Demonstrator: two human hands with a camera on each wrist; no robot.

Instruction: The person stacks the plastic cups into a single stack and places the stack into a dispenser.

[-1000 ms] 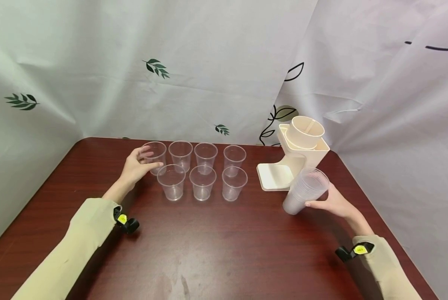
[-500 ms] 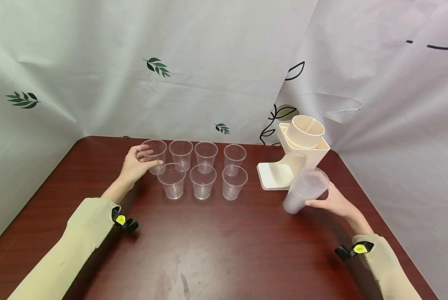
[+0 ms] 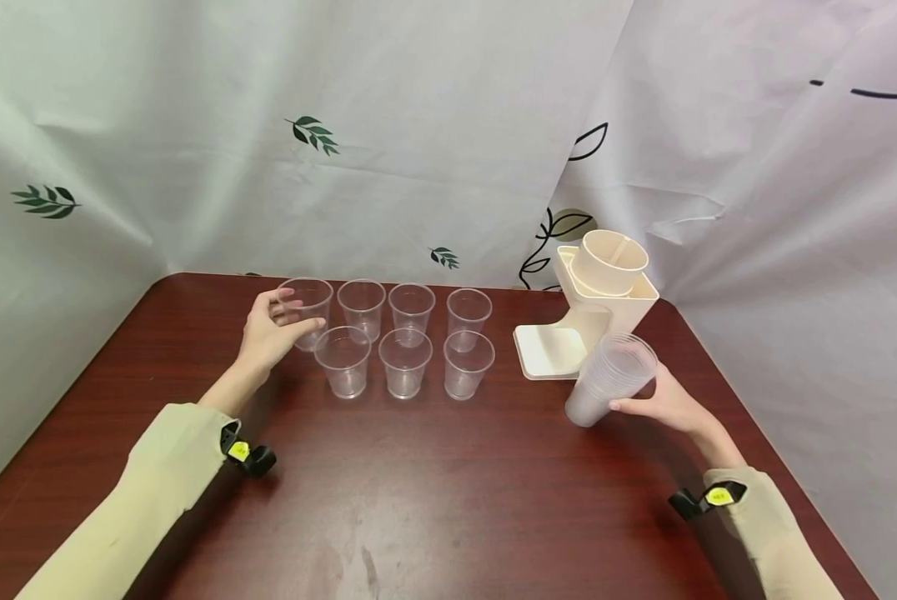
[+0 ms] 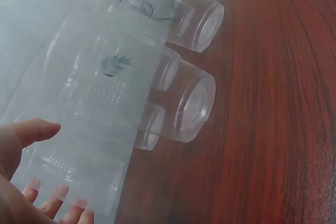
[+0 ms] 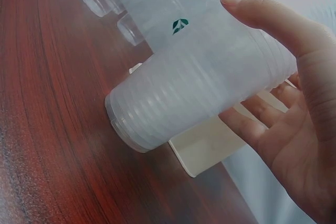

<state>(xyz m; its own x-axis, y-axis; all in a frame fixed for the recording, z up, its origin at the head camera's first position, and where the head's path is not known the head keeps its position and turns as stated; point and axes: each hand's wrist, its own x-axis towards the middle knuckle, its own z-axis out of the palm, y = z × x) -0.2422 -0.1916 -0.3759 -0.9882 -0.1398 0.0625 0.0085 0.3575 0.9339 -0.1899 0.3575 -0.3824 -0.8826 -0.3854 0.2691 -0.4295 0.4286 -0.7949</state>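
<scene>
At far left, a pale yellow-green cloth sleeve [image 3: 129, 492] ends at a black wrist mount with a yellow label [image 3: 246, 454]. The left hand [image 3: 268, 333] grips a clear, round plastic cup [image 3: 316, 305] at the left end of the back row, thumb on the near side, fingers bent round the far side. The left wrist view adds the fingertips set opposite the thumb, the cup's faint wall between; whether its base touches the table cannot be told.

Next stand three further clear plastic cups in the back row [image 3: 411, 312] and three in the front row [image 3: 405, 377], all upright on the dark red-brown, wood-grained table [image 3: 433, 500].

Right of these is a cream plastic stand [image 3: 594, 315] with an open round tube on top and a flat base.

A tilted stack of nested translucent plastic cups [image 3: 609, 383] covers part of the stand in the head view, its mouth toward the upper right. The right hand [image 3: 671, 406] holds it, thumb on the near side. The head view hides most of that hand's fingers; the right wrist view shows them along the opposite side of the stack
</scene>
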